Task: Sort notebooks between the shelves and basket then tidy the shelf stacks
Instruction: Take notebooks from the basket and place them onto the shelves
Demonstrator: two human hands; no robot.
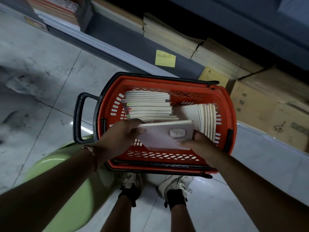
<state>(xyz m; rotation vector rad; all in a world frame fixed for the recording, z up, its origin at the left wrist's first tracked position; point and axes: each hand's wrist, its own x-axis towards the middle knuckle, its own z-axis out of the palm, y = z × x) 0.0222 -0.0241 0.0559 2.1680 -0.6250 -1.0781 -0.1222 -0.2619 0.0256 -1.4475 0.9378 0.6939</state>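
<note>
A red plastic basket (225, 114) with black handles stands on the floor below me. Inside it, a row of white notebooks (148, 106) lies at the back left, and more notebooks (207, 118) stand on edge at the right. Over the basket's front I hold a pale notebook (165, 136) with a white label on its cover. My left hand (120, 136) grips its left end, and my right hand (199, 144) grips its lower right corner. Shelf stacks (168, 36) of beige notebooks lie beyond the basket.
A low shelf edge carries a yellow price tag (165, 58). Brown cartons (267, 104) sit at the right. A striped stack (56, 12) fills the shelf at top left. A green stool (66, 190) is under my left arm. My two feet (155, 185) stand behind the basket.
</note>
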